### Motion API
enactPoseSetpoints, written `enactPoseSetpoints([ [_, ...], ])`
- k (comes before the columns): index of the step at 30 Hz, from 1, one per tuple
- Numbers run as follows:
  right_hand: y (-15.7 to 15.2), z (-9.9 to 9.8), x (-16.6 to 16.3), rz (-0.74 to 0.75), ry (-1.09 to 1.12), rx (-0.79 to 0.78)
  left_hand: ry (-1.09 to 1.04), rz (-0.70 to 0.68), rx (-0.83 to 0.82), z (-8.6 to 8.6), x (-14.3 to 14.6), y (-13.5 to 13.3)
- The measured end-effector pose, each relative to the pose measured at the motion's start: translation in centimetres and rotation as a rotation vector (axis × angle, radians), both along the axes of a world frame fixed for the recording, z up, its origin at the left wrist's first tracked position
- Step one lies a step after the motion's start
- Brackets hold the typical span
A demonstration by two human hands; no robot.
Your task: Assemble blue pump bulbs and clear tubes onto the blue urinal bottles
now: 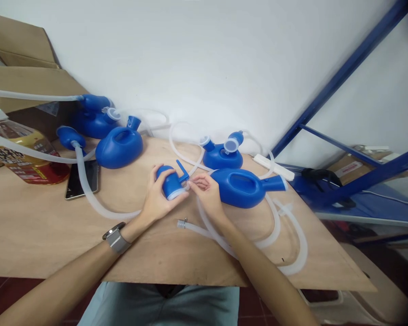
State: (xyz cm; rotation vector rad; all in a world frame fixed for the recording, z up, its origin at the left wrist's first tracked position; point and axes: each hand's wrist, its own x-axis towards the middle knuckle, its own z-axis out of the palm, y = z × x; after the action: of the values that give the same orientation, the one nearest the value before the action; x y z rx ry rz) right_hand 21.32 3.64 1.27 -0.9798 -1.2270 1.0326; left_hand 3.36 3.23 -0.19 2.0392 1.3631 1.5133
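My left hand [163, 192] is wrapped round a blue plastic urinal funnel [171, 183] with a white rim, held tilted just above the table. A thin blue bracket [181, 171] sticks up from its side. The thumb and fingers of my right hand [206, 188] are pinched together against the funnel's side, at a small translucent piece too small to name. Right behind that hand lies a blue urinal bottle [240, 188] with a handle hole. In front of my hands rests the end of a clear hose with a metal clamp [182, 223].
Blue bottles [119, 147] with white hoses [88, 185] stand at the left, more [222, 158] at the back. A drink bottle [30, 154], phone [83, 179] and cardboard box [37, 86] are left. A white bar [274, 166] and blue rack [340, 81] are right.
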Motion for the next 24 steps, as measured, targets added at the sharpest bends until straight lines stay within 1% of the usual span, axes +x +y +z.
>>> enactPoseSetpoints([
  [2,-0.1,-0.4,-0.3,-0.029,-0.045,0.015,0.010,0.001,0.018,0.0,0.0,-0.1],
  [5,0.1,-0.8,-0.4,-0.078,-0.015,0.035,0.029,0.006,0.034,0.1,0.0,0.0],
  [10,0.9,-0.6,0.3,-0.138,-0.049,0.180,0.029,-0.013,0.031,0.2,-0.2,0.1],
  [12,1.0,-0.5,0.3,-0.171,-0.059,0.203,0.024,-0.015,0.036,0.2,-0.2,0.1],
  [15,0.7,-0.5,0.1,-0.195,-0.053,0.169,0.022,-0.003,0.050,0.1,-0.1,0.0],
  [18,0.4,-0.9,-0.4,-0.159,-0.029,0.139,0.029,-0.001,0.066,0.1,0.0,-0.1],
  [20,0.2,-1.1,-0.7,-0.143,0.010,0.120,0.035,-0.001,0.077,0.1,0.2,-0.2],
  [24,0.1,-1.2,-1.3,-0.171,0.117,0.077,0.052,-0.011,0.110,0.3,0.5,-0.5],
])
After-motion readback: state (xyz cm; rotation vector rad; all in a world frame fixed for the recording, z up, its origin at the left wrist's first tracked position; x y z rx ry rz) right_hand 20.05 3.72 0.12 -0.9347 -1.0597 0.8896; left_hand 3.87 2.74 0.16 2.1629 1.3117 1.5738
